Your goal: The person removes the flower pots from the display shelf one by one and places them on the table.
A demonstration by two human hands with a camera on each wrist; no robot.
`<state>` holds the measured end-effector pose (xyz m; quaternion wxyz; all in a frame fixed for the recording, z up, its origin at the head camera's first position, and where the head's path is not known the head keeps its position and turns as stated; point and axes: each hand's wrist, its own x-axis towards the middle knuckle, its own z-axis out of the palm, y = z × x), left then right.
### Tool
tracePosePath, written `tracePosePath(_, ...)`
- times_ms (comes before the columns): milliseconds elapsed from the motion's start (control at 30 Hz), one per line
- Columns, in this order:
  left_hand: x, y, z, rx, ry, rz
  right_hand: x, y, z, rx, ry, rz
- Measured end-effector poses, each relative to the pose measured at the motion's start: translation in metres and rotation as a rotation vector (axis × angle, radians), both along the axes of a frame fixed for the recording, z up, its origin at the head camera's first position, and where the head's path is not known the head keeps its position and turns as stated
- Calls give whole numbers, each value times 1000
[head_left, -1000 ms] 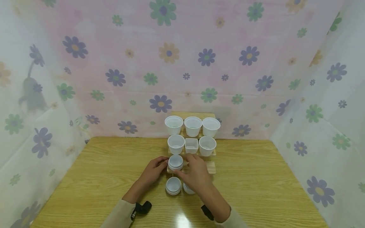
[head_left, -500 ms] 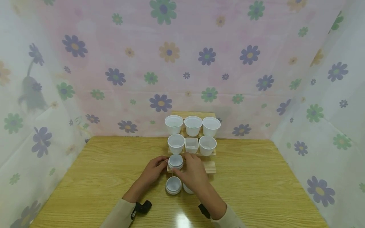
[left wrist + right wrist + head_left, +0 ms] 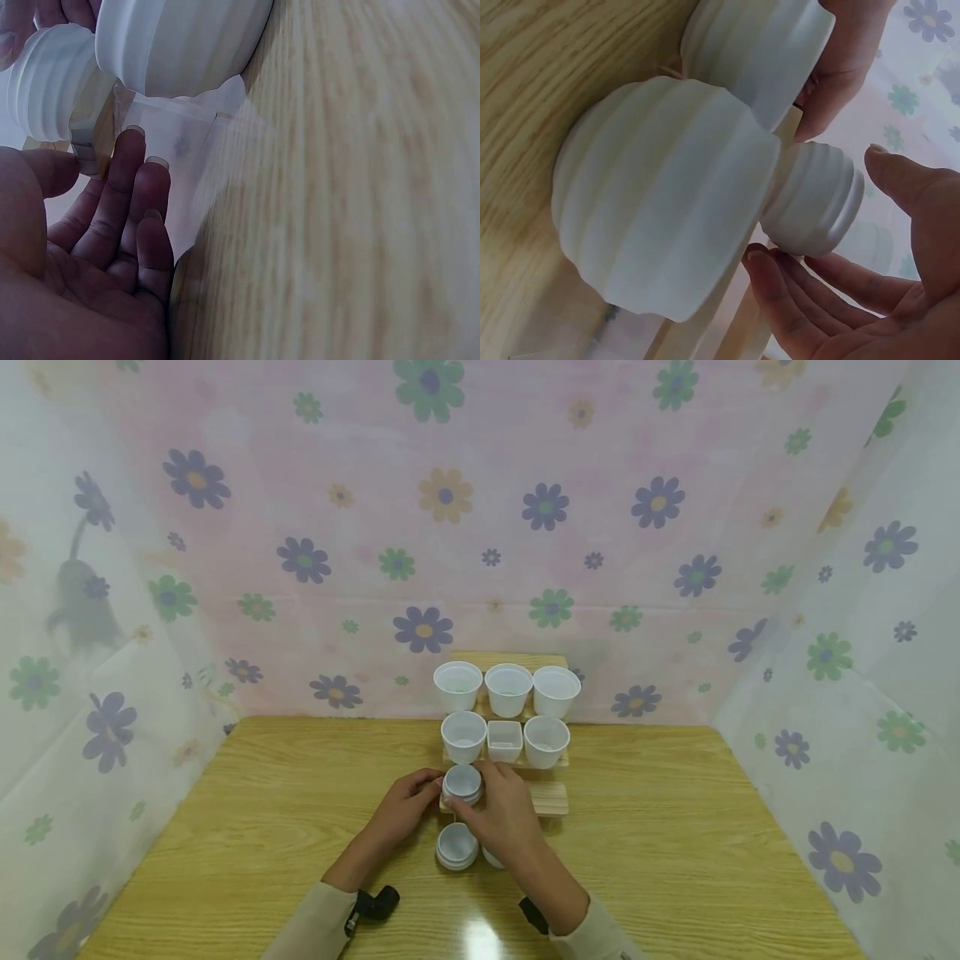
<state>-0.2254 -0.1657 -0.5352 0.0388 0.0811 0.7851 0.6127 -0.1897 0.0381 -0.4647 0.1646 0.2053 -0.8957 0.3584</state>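
A small white ribbed pot (image 3: 462,782) stands at the left end of a wooden shelf board (image 3: 549,798), the lowest of a stepped rack. My left hand (image 3: 406,807) pinches that board's end (image 3: 88,142), thumb on one side and fingers on the other in the left wrist view. Around the pot's right side lies my right hand (image 3: 510,818), its thumb overlapping the front in the head view. In the right wrist view, its fingertips are right at the pot (image 3: 814,199) while the thumb stands a little apart from the rim.
Two more ribbed pots (image 3: 456,847) stand on the table in front, one mostly hidden by my right hand. Behind, the middle tier bears two round cups (image 3: 463,737) and a square cup (image 3: 504,742). Three white cups (image 3: 508,690) fill the top tier by the flowered cloth (image 3: 360,585).
My right hand has shifted slightly left, bringing its thumb further across the pot's front. The left hand, pot and rack have stayed in place.
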Motion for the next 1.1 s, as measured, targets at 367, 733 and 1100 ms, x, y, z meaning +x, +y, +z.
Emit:
tracePosePath(367,-1,-1,-1,1,-7,-10,-2,-3,-5,14,21,-25)
tracePosePath(733,0,-1,1,-7,-6,-22,-1,-1,-1,-21,-33,-27)
tracePosePath(1100,0,-1,1,2,-6,-21,0,2,1,-42,-58,-29)
